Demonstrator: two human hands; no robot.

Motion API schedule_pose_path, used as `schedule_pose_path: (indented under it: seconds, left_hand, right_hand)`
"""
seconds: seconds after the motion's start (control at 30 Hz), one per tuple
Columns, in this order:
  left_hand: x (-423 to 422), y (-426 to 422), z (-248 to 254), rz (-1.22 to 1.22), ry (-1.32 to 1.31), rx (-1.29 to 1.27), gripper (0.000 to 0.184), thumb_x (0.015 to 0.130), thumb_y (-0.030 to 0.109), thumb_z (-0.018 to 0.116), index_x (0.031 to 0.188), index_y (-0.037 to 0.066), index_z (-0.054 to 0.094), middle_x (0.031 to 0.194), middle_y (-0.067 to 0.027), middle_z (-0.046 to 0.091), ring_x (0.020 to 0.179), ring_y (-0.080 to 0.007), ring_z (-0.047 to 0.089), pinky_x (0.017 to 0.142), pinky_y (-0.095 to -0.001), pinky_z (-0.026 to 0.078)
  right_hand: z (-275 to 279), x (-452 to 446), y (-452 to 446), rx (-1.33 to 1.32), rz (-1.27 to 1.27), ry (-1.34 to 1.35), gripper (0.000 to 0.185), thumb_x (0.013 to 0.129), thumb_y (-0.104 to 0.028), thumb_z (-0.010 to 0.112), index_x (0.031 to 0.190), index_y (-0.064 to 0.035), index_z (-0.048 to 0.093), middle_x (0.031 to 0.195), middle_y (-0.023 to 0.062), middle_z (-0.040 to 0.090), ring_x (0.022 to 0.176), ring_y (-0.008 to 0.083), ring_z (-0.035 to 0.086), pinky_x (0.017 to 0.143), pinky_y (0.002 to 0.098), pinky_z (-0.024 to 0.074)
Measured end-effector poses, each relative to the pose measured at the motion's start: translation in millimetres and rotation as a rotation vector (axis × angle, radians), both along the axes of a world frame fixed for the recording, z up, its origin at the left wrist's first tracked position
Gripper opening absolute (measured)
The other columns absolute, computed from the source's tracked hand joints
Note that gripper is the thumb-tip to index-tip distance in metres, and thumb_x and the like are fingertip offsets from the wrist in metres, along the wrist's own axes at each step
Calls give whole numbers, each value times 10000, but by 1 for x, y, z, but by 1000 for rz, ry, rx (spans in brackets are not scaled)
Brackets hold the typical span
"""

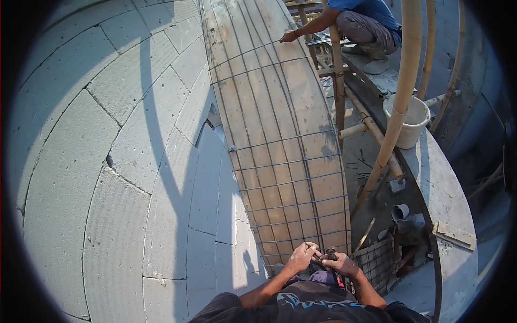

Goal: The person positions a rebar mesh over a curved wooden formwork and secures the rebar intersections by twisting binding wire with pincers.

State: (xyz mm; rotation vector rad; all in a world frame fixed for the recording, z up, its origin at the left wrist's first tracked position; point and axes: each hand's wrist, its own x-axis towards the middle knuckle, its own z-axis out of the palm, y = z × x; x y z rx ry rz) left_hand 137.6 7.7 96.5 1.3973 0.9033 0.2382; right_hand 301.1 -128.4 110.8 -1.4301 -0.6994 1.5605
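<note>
Bar grid [285, 162] lies along the wooden panel [309, 97], its near end right at your hands. Cross bars could creep out of line if you lean on one, or if the co-worker's hand [289, 36] at the panel's far part tugs the bar end it touches. Your tool [331, 251] could nip skin, since both hands work so close together. Let it slip and it could drop off the panel's right edge, where a person [412, 239] is lower down.

Grid's look: thin dark bars, long ones following the panel's curve, cross bars spaced unevenly. Close-set toward the panel's near end, a wide gap farther up, then a pair nearer the far end. Panel face brown, stained, one dark patch by its right edge.

Your left hand [302, 257], over the panel's near end: fingers drawn together, apparently pinching a thin dark piece too small to name. Your right hand [342, 265], just beside it: fingers wrapped around the tool; its jaws don't show clearly.

Outward: pale blocks [129, 215] left of the panel, striped with shadow. Right of it, a bamboo pole [396, 118], then a white bucket [412, 134].
</note>
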Motion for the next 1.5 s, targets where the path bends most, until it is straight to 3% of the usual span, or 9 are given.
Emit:
schedule_pose_path:
  seconds: [0.33, 0.47, 0.53, 0.67, 0.83, 0.97, 1.07, 1.23, 1.5]
  left_hand:
    - [1, 7, -11, 13, 36, -51, 276, 1014, 193, 543, 1163, -30, 608, 967, -75, 724, 814, -105, 649, 732, -249, 533]
    - [7, -1, 11, -62, 37, 220, 259, 1010, 180, 547, 1172, -4, 628, 961, -111, 729, 857, -160, 689, 759, -282, 547]
    - [10, -10, 30, -104, 35, 397, 243, 1009, 176, 551, 1172, 18, 637, 960, -131, 728, 879, -189, 705, 772, -303, 552]
    - [12, -20, 26, -67, -44, 460, 239, 1010, 190, 551, 1176, 39, 634, 1008, -171, 729, 965, -301, 716, 806, -378, 555]
    - [7, -29, 12, 39, -131, 87, 304, 1059, 245, 497, 1204, -1, 602, 1025, -81, 717, 860, -106, 633, 779, -255, 527]
    - [2, -32, -12, 110, -157, -64, 360, 1065, 311, 483, 1185, -6, 604, 992, -61, 715, 763, -68, 593, 727, -236, 518]
    - [-6, -29, -15, 265, -227, -519, 358, 1065, 344, 478, 1168, 26, 606, 982, -57, 710, 760, -67, 606, 727, -235, 529]
    - [-27, -18, -20, 379, -277, -941, 292, 1065, 311, 474, 1179, 68, 587, 985, -72, 702, 777, -144, 651, 732, -332, 566]
    - [-56, -43, -38, 440, -207, -907, 281, 1068, 296, 463, 1230, 84, 550, 1144, -92, 680, 822, -138, 651, 737, -318, 563]
  right_hand:
    - [-7, -7, 3, 54, -99, -66, 211, 902, -218, 705, 961, -15, 705, 729, -6, 607, 662, 83, 538, 600, 268, 430]
    - [-31, -11, 2, 35, -101, -144, 184, 912, -178, 673, 1007, -23, 709, 777, 11, 636, 731, 108, 590, 657, 278, 472]
    - [-38, -14, 3, 308, -130, -341, 163, 921, -149, 654, 1010, -22, 705, 817, 26, 663, 792, 125, 621, 709, 292, 496]
    - [-21, -16, 6, 168, -262, -146, 161, 920, -111, 636, 1018, 6, 687, 922, 110, 706, 907, 175, 668, 807, 320, 518]
    - [-45, -4, -6, 253, -110, -444, 182, 931, -152, 638, 996, 10, 688, 826, 30, 660, 756, 108, 587, 682, 287, 479]
    - [-57, -13, -17, -108, -230, -65, 198, 936, -197, 649, 1009, -14, 674, 703, -28, 541, 620, 71, 461, 570, 265, 378]
    - [-43, -15, -19, -123, -250, 209, 209, 942, -207, 649, 1022, -15, 665, 686, -49, 493, 605, 66, 426, 553, 260, 344]
    - [-43, -18, -14, -85, -175, 175, 241, 946, -204, 642, 1049, 10, 684, 693, -37, 504, 610, 65, 433, 557, 253, 346]
    - [-50, -8, -6, -82, 192, -157, 247, 912, -183, 656, 1042, 24, 686, 817, 50, 658, 730, 115, 553, 670, 317, 465]
